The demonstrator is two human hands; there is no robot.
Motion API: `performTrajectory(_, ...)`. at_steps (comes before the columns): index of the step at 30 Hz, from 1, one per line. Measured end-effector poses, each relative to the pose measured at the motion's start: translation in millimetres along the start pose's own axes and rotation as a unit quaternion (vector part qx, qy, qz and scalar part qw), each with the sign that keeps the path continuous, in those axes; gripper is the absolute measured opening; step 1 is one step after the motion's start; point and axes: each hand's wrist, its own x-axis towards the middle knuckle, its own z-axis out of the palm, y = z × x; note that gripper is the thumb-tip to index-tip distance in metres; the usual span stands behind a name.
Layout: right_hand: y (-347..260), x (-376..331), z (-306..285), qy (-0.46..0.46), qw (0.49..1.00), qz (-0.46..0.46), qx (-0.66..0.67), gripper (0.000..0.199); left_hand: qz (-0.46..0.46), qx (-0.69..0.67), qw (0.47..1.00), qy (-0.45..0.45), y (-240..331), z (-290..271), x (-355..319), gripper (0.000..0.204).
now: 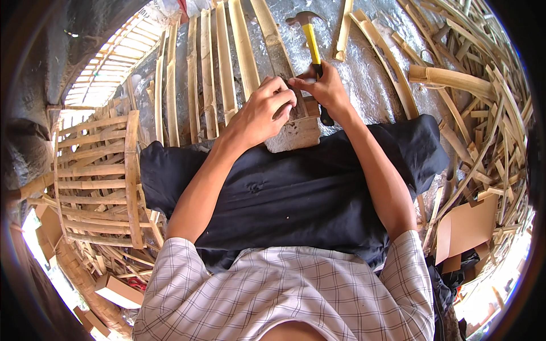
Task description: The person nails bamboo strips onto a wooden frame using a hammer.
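Observation:
Near the middle, my left hand is closed, its fingers curled above a pale block in front of my lap. Whatever its fingertips may hold is too small or hidden to name. My right hand is closed around the black grip of a claw hammer with a yellow handle section, its head pointing away from me. The thumb of that hand reaches left, close to the left fingertips. Beneath both hands, a bamboo strip runs away from me from the block.
Several split bamboo strips lie side by side at the far left. A slatted bamboo frame stands left. Bamboo offcuts pile up on the right, beside a cardboard piece. Dark cloth covers my lap.

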Motion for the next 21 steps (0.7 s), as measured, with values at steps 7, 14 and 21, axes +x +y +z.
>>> performTrajectory(7, -7, -1, 0, 0.010, 1.000, 0.016, -0.014, 0.052, 0.011, -0.044, 0.999, -0.001, -1, 4, 0, 0.018)
performTrajectory(14, 3, 2, 0, 0.013, 1.000, 0.013, 0.010, 0.050, -0.026, -0.071, 0.997, 0.007, -2, -1, 4, 0.029)
performTrajectory(21, 0, 1, 0, 0.014, 1.000, 0.024, -0.007, 0.051, -0.102, -0.122, 0.987, 0.003, 1, -3, 5, 0.048)
